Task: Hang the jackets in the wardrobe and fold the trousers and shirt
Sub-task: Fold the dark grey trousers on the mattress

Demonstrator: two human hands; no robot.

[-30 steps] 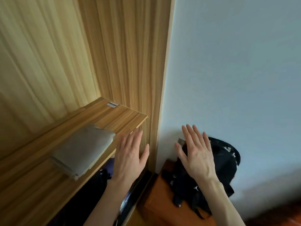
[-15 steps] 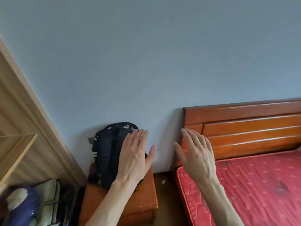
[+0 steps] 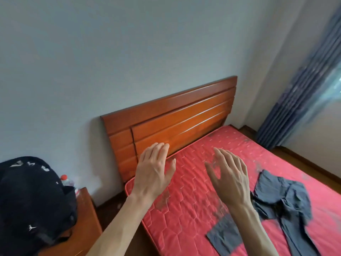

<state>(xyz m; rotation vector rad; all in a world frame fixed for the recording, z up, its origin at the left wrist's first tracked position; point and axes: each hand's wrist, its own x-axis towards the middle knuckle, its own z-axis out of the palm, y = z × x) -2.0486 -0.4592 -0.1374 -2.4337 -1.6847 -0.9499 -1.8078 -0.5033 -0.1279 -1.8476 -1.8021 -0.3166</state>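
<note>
Grey-blue trousers [image 3: 282,204] lie spread out and rumpled on the red mattress [image 3: 186,209] at the lower right, partly behind my right forearm. My left hand [image 3: 154,169] hovers over the mattress's head end with fingers straight and empty. To its right, my right hand [image 3: 228,172] is raised over the mattress, fingers relaxed, holding nothing, just left of the trousers. No jacket, shirt or wardrobe is in view.
An orange wooden headboard [image 3: 171,117] stands against the pale wall. A black backpack [image 3: 31,198] sits on a wooden nightstand [image 3: 86,213] at the lower left, with a bottle [image 3: 64,179] behind it. Blue curtains [image 3: 299,93] hang at the far right. A strip of floor separates nightstand and bed.
My view has swung right, from the wardrobe shelf past the backpack to the bed. The trousers have come into view. Both hands stay raised and empty.
</note>
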